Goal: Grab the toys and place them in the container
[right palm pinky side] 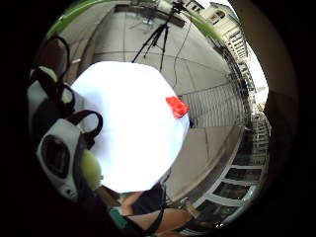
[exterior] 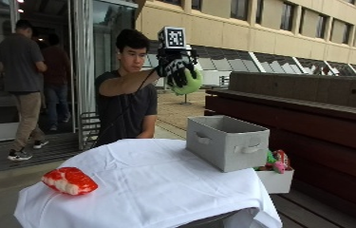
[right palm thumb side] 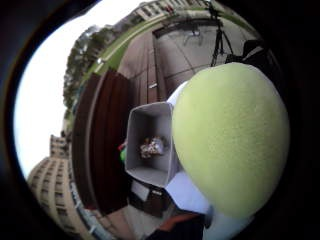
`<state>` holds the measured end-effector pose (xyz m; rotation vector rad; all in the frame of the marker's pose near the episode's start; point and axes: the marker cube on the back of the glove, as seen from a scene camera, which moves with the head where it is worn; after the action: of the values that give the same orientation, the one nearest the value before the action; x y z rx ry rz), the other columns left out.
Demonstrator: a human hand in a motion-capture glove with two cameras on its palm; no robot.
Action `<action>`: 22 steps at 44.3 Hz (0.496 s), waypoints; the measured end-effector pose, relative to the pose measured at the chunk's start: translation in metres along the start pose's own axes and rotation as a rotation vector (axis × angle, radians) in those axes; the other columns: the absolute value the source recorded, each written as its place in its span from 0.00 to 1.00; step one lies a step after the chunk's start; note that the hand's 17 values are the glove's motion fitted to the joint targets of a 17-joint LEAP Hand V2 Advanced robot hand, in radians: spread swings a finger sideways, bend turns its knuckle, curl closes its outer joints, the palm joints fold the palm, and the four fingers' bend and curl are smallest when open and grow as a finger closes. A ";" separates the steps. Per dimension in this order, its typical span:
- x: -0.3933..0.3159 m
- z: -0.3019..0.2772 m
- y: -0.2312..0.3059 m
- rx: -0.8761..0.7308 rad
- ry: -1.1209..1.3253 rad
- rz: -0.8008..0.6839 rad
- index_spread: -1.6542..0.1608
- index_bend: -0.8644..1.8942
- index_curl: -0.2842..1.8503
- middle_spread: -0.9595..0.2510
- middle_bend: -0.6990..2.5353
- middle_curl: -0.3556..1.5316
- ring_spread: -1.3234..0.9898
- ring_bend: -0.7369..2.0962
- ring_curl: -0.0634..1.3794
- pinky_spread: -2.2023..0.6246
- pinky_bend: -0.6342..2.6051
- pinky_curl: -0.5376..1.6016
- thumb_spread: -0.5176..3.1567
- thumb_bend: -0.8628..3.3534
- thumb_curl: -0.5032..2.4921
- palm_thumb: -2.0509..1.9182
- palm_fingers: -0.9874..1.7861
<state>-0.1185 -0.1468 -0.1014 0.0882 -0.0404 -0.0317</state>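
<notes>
Green ball (exterior: 189, 81) clasped in the gloved right hand's (exterior: 176, 70) grip, fingers curled round it, raised high and well above the white-clothed bench (exterior: 158, 185). Grey fabric container (exterior: 227, 141) down below and slightly off toward the wooden wall side of the held toy, open mouth up, with something small and crumpled-looking already on its floor in the thumb-side palm view; so the likely next move: carry over that mouth, lower, release. Red-and-white toy (exterior: 69, 181) lying apart at the bench's far corner, nearer no hand.
</notes>
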 end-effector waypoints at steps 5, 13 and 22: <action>-0.101 0.001 0.016 -0.015 -0.052 -0.063 0.71 0.39 0.25 0.43 0.37 0.46 0.38 0.63 0.34 0.62 0.48 0.42 0.28 0.24 0.43 0.70 0.73; -0.178 0.039 0.019 -0.035 -0.042 -0.173 0.71 0.37 0.25 0.42 0.36 0.47 0.38 0.62 0.34 0.62 0.48 0.42 0.29 0.24 0.44 0.70 0.73; -0.213 0.070 0.032 -0.065 -0.061 -0.212 0.71 0.37 0.24 0.41 0.35 0.48 0.38 0.61 0.34 0.62 0.48 0.43 0.30 0.23 0.44 0.70 0.74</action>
<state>-0.3335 -0.1135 -0.0375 0.0258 -0.0908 -0.2474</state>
